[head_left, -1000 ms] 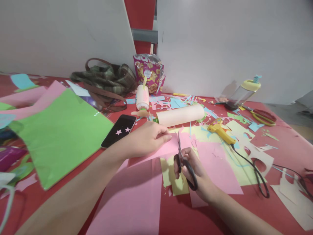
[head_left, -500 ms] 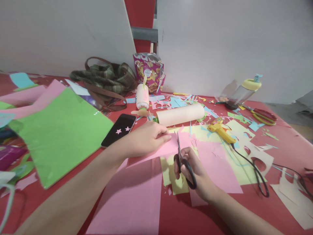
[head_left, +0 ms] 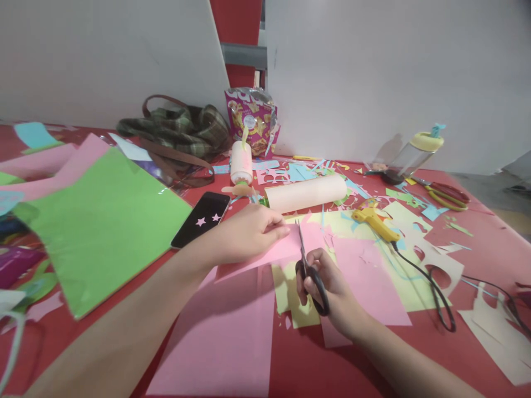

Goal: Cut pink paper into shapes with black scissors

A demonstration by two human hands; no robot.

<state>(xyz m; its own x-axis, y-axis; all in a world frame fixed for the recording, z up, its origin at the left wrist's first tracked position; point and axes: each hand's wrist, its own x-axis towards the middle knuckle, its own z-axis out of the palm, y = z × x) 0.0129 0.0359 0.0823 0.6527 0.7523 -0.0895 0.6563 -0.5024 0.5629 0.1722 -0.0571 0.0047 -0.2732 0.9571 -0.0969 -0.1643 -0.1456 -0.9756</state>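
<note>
Left hand (head_left: 246,235) pinches pink paper (head_left: 286,249), right hand (head_left: 335,290) grips scissors (head_left: 304,262), mid-frame; a snack bag (head_left: 251,119), upper centre, hides its contents.

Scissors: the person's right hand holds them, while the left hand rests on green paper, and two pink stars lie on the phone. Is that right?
The colour is wrong: the head view shows the left hand on pink paper. The right hand does hold the scissors, and two pink stars lie on the phone.
</note>
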